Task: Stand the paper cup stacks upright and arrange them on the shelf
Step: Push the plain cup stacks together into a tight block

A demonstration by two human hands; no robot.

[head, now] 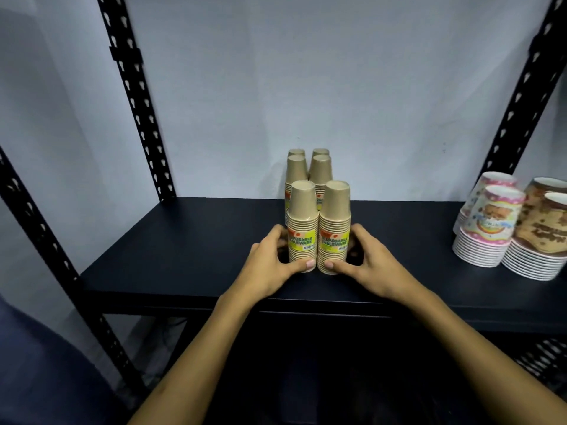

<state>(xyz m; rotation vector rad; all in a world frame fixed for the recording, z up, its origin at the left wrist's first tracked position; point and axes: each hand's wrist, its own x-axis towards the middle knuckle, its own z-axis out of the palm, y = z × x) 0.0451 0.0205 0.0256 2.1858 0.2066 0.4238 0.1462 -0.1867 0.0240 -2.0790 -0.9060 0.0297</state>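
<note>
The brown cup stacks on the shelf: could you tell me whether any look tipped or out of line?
Nothing stands out. The brown cup stacks all stand upright in paired rows, and the left hand and right hand hold the front pair.

Single head-worn wide-angle view, looking forward and slightly down at the shelf [184, 256] from close range, roughly at shelf-board height. Both forearms are entering from 6 o'clock. Wall is filling 12 o'clock; uprights are bowing outward at 9 and 3 o'clock from lens distortion. No second view sharing coverage.
</note>
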